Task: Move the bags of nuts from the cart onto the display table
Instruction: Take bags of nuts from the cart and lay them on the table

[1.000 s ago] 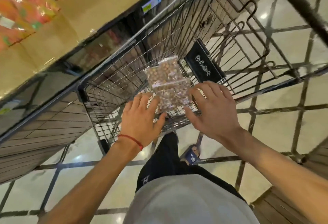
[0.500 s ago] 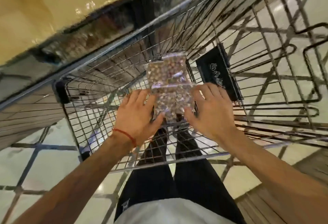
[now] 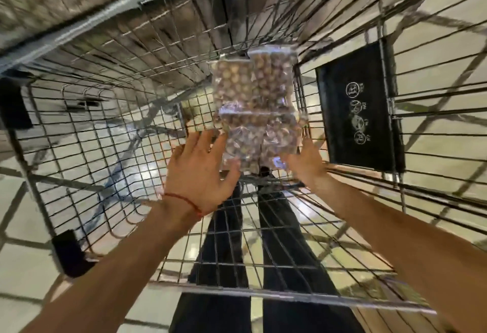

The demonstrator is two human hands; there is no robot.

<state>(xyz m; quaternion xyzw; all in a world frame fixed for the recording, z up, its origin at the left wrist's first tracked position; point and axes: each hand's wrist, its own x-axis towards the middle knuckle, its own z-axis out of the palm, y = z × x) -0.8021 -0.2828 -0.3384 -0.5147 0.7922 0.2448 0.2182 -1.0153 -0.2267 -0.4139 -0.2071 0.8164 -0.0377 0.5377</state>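
Nearest the camera, a person's dark trouser legs [image 3: 226, 253] are showing through the wire mesh of the cart [image 3: 263, 294], whose near rim is crossing the lower frame. Both bare forearms are lying over that rim and down into the basket. The left hand [image 3: 203, 174], wearing a red thread [image 3: 184, 199] at the wrist, is hanging palm down just above the mesh floor. Its fingers [image 3: 201, 140] are lying straight and a little spread, with the tips touching the near left edge of the bags [image 3: 253, 90]. Its thumb [image 3: 233, 170] is sticking out to the side against the near left corner of the clear plastic. The right hand [image 3: 307, 165] is blurred. Its fingers [image 3: 307, 145] are looking straight and close together along the near right edge of the bags, but whether they are touching the plastic I cannot tell. Neither hand is curling round anything.

The bags are lying flat on the cart floor between the two hands and running away from them. They are clear packs full of round brown nuts, overlapping one another, with the nearest one sitting directly between the thumbs. Just to their right, a black plaque [image 3: 358, 106] with white round symbols is hanging on the cart's right wall. A black corner bumper [image 3: 69, 253] is sitting at the near left of the basket. Beyond and below the wires, a pale tiled floor [image 3: 23, 261] is shining with dark lines between the tiles
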